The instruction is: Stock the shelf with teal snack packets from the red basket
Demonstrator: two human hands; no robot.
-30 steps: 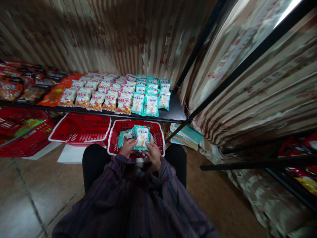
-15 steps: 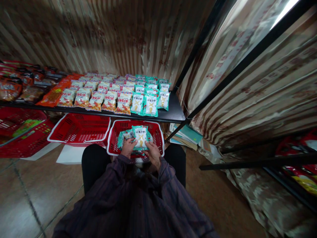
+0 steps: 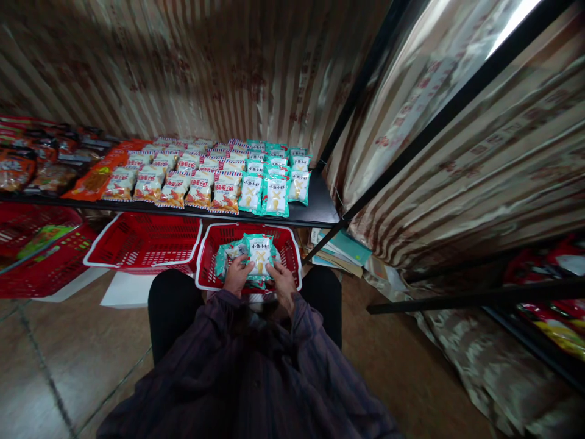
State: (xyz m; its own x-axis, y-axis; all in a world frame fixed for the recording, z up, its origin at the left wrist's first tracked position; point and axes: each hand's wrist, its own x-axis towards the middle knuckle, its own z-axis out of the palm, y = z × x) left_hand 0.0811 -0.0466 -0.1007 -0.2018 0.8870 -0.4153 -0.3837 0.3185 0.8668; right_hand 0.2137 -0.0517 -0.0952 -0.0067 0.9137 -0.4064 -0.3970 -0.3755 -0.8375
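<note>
Between my two hands is a green-and-white snack bag point(image 3: 260, 251), held upright with its printed front towards me. My left hand point(image 3: 237, 275) grips its left edge, the thumb lying on the front. On the opposite edge, my right hand point(image 3: 281, 281) pinches the bag the same way. Both hands are over a red basket point(image 3: 205, 256) with a white rim, which sits between my knees. More green bags point(image 3: 222, 262) lie in that basket, partly hidden behind the held bag and my hands.
Ahead runs a black shelf point(image 3: 315, 204) with rows of green snack bags point(image 3: 276, 195), orange-and-white bags point(image 3: 227, 190) and orange packs point(image 3: 98, 171). Another red basket point(image 3: 150, 241) stands to the left. Black metal bars point(image 3: 439, 137) slant across the right, with books point(image 3: 342, 247) beneath.
The view has shifted slightly. Both hands still hold the green-and-white snack bag over the basket, with the right-hand fingers a little more tucked behind it.
</note>
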